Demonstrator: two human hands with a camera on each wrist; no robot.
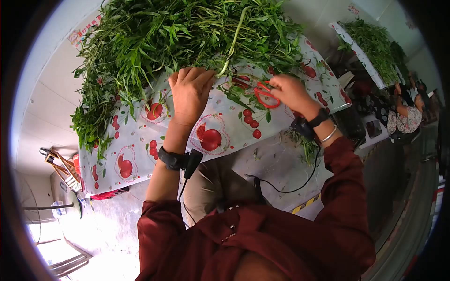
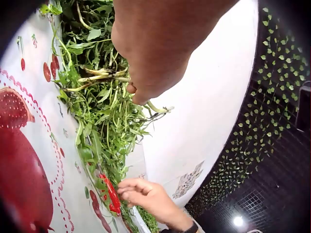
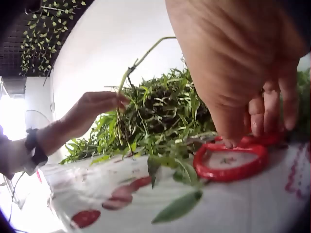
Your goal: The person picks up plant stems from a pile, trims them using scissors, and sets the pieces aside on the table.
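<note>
Long green stems and leaves lie in a big pile [image 1: 187, 37] along the back of the patterned table [image 1: 178, 136]. My left hand [image 1: 191, 91] pinches a thick pale stem [image 1: 233, 44] near its lower end; the stem stands up out of the fingers, bent, as the right wrist view shows. At the right, my right hand [image 1: 293, 93] is at red-handled scissors [image 1: 267, 96], its fingertips on one handle loop [image 3: 231, 165], the scissors low over the tablecloth. The blades are hidden. In the left wrist view the right hand [image 2: 153, 201] is beside the red handles [image 2: 112, 194].
Loose leaves [image 1: 236, 98] lie on the cloth near the scissors. Another table with greens [image 1: 375, 47] stands at the far right, with a person in a floral top [image 1: 408, 117] beyond. A white wall [image 2: 209, 107] rises behind the pile. Cut greens [image 1: 304, 145] lie below the table edge.
</note>
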